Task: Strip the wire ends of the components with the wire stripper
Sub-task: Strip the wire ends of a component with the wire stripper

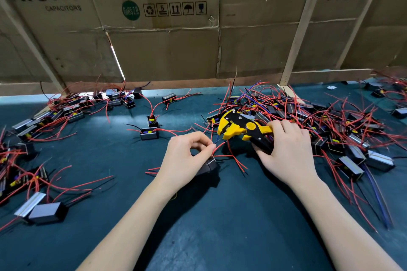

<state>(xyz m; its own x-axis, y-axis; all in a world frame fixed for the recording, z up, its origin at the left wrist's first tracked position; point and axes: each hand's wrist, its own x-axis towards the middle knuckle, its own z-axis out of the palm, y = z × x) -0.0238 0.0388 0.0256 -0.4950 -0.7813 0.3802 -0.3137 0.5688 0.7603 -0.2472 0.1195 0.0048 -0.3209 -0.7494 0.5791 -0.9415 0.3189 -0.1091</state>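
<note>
My right hand grips the handles of the wire stripper, fingers curled over the top handle, thumb under the lower one. Stripper is yellow and black, head pointing left, held just above the tabletop. Head sits near the tips of the wires I hold with the other hand; cannot tell if a wire is seated in it.

My left hand pinches a red wire between thumb and forefinger, close to its free end. A black component lies under that palm, partly hidden, touching the tabletop. More red wires fan out from it to the right.

Right of the stripper: a dense pile of components, black boxes with silver faces, red and some blue wires tangled over them. Left side: a looser scatter of components along the back edge and the near left. Two lone components sit in the middle, apart from both heaps.

Behind everything, a wall of cardboard sheets on a wooden frame.
</note>
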